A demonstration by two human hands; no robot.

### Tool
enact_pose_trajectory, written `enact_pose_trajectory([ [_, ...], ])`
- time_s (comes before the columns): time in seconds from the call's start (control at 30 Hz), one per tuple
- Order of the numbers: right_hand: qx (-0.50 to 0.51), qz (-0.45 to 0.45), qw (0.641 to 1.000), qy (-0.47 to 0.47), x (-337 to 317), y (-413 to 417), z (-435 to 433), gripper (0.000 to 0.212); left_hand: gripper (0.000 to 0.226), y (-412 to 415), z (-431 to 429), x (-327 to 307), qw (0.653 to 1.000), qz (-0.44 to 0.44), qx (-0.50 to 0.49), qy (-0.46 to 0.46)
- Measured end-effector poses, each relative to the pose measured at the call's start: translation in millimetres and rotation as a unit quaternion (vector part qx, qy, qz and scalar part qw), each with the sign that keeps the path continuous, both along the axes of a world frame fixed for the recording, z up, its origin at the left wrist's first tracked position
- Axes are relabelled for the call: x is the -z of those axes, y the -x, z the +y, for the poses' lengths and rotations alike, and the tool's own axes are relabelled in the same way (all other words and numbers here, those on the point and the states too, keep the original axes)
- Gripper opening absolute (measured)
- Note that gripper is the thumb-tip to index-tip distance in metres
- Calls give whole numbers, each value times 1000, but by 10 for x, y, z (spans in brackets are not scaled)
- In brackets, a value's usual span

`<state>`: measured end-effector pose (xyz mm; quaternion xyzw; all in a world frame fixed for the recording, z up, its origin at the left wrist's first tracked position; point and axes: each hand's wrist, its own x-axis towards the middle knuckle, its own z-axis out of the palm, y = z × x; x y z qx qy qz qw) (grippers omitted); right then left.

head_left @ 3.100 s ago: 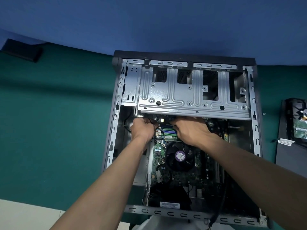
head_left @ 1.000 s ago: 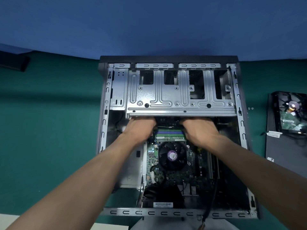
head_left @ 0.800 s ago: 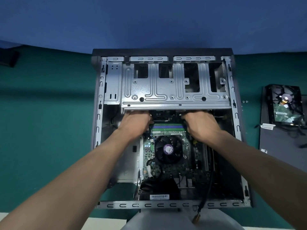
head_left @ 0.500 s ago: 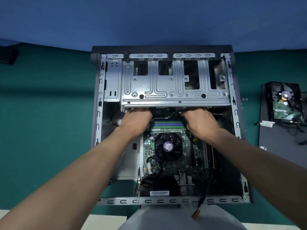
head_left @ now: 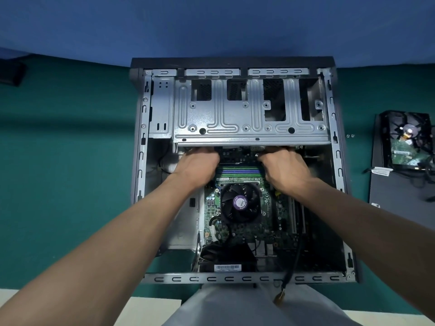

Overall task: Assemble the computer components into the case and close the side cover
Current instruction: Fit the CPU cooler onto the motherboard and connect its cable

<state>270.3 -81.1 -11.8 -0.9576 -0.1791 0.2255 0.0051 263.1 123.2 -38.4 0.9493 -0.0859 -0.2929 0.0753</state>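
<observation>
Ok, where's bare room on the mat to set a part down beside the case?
Widest: green mat left of the case, out to the dark object at the far corner. Right of it, only a narrow strip holding small screws, before the black panel and hard drive. Inside is crowded.

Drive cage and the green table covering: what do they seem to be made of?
Drive cage: bare sheet metal, probably steel, dull silver finish; stamped ribs and punched holes show. Green table covering: probably matte cloth or felt; no glare, though weave is not visible.
</observation>
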Motion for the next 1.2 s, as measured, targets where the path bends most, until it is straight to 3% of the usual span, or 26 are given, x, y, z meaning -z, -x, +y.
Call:
enact_pose_trajectory([
  [0.2,2,-1,1000,14,52,9,15,24,30,-21,-75,-70,1000,4,1,-24],
  [0.37,72,13,997,-11,41,54,78,22,22,34,-138,-88,998,-2,-44,-34],
  [0.47,136,21,989,-47,36,89,101,22,19,65,-129,-49,985,20,-167,31],
  [0.53,201,16,977,-71,53,115,90,24,33,115,-142,-12,942,45,-306,129],
  [0.6,275,-12,957,-95,79,139,61,28,31,166,-187,4,875,18,-438,206],
  [0.7,272,-29,961,-28,59,162,76,25,33,203,-249,43,789,-9,-578,209],
  [0.77,238,-49,968,59,36,149,96,22,31,205,-301,51,762,-23,-619,188],
  [0.87,234,-51,967,85,35,133,72,26,28,216,-363,30,752,-37,-635,172],
  [1.03,293,-35,955,18,32,129,87,29,30,212,-375,41,751,-40,-637,171],
  [1.2,387,1,921,-42,-12,97,206,39,28,204,-378,21,760,-38,-627,165],
])
